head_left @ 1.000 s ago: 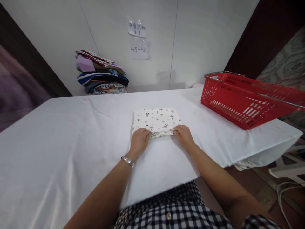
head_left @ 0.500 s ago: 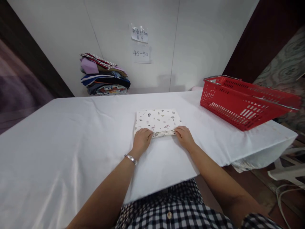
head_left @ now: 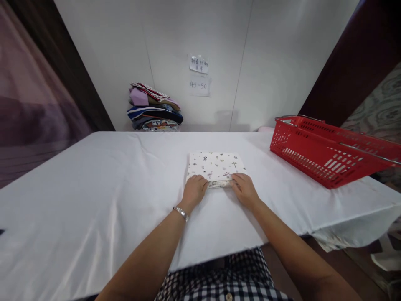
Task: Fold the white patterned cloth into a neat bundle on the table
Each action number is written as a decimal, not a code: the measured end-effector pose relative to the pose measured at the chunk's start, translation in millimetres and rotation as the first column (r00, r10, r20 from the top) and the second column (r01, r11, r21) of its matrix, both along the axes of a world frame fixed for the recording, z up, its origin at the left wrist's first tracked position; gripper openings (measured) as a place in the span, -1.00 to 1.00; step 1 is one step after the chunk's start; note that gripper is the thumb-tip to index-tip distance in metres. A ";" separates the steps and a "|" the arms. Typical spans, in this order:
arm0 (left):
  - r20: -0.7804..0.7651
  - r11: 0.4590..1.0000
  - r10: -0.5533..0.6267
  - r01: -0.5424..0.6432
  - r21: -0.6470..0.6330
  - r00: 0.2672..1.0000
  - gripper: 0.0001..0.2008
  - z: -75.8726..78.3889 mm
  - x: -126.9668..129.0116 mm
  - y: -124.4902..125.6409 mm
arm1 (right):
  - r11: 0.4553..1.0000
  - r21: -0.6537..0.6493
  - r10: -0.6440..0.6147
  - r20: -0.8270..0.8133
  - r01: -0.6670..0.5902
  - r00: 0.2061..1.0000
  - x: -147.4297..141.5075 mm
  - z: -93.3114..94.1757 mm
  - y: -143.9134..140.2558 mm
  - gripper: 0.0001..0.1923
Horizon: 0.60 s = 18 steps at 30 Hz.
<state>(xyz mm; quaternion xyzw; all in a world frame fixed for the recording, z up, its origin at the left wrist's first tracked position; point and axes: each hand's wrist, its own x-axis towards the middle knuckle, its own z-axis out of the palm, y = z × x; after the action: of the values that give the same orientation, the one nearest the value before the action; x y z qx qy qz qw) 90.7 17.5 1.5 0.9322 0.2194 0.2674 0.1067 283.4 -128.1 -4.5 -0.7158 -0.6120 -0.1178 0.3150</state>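
Bright, even light; stretched edges.

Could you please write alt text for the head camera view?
Both hands, left hand and right hand, rest on the near edge of a folded patterned cloth on a white-covered table. A red basket sits right; stacked folded clothes lie behind.

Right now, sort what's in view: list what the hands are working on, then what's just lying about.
In hand:
- folded patterned cloth, gripped at its near edge
- left hand
- right hand
- white table cover under it

Lying about:
- red basket, at the right
- stack of folded clothes, by the wall
- paper notes, on the wall
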 end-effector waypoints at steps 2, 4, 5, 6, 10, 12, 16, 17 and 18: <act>0.011 1.000 0.005 -0.005 -0.003 1.000 -0.75 0.0 -0.3 -0.1 | 0.993 -0.106 0.047 0.043 -0.042 0.998 -8.5 0.8 3.6 -0.64; 0.019 1.000 0.017 -0.017 -0.011 1.000 -0.73 0.6 -1.5 0.4 | 0.977 -0.205 0.073 0.074 -0.056 0.995 -12.8 -0.8 4.5 -0.59; 0.022 0.999 0.032 -0.032 -0.015 0.999 -0.72 1.2 -2.4 0.9 | 0.971 -0.234 0.078 0.085 -0.056 0.993 -13.3 -1.9 3.8 -0.58; 0.025 0.998 0.054 -0.054 -0.017 0.998 -0.70 1.9 -3.5 1.5 | 0.967 -0.249 0.082 0.093 -0.056 0.992 -12.8 -2.9 2.4 -0.57; 0.022 0.983 0.184 -0.185 0.005 0.983 -0.67 5.2 -9.1 4.1 | 0.970 -0.236 0.087 0.086 -0.065 0.992 -6.5 -3.0 -4.8 -0.59; 0.016 0.969 0.246 -0.246 0.020 0.969 -0.66 6.8 -11.6 5.2 | 0.977 -0.212 0.047 0.040 -0.038 0.998 -0.8 -1.3 -6.5 -0.62; 0.018 0.939 0.339 -0.337 -0.067 0.940 -0.67 8.2 -14.0 7.8 | 0.989 -0.131 -0.084 -0.166 0.063 0.982 20.6 -3.5 -3.2 -0.60; 0.028 0.929 0.358 -0.352 -0.116 0.933 -0.69 7.9 -14.2 8.6 | 0.989 -0.106 -0.123 -0.236 0.100 0.964 27.6 -5.8 -1.4 -0.59; 0.043 0.916 0.377 -0.366 -0.167 0.925 -0.71 7.3 -14.4 9.5 | 0.986 -0.086 -0.163 -0.309 0.143 0.937 34.6 -8.4 0.7 -0.58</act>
<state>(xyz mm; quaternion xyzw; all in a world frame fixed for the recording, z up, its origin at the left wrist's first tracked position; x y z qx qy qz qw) 76.2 27.1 8.8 0.8517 0.4085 0.2993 0.1348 318.1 -127.3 -12.9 -0.7803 -0.4996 -0.0073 0.3761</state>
